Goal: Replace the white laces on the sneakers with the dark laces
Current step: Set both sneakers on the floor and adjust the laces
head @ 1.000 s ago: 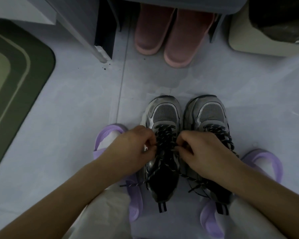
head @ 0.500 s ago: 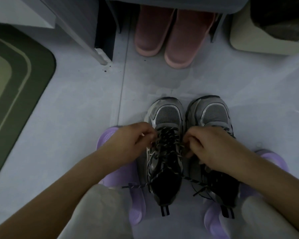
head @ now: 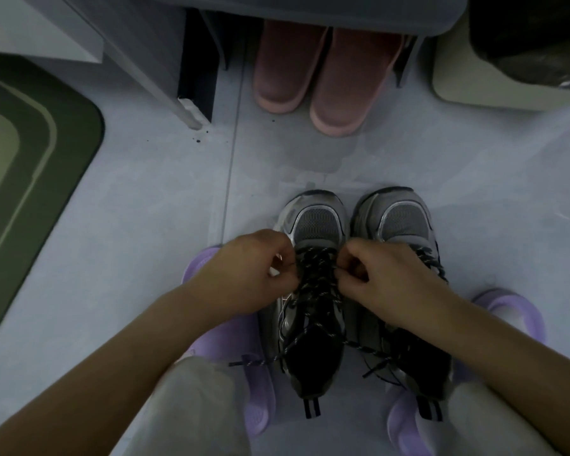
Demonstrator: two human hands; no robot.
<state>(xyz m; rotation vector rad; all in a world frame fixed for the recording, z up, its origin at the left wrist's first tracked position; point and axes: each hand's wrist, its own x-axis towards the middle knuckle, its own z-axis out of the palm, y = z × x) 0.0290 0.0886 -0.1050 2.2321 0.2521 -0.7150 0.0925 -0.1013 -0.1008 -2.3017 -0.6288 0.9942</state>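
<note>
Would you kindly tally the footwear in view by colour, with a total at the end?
Grey sneakers: 2
Pink slippers: 2
Purple slippers: 2
Total: 6

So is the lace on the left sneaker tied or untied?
Untied. The dark lace crosses the eyelets, but its ends trail loose near the heel; left hand and right hand pinch it.
</note>
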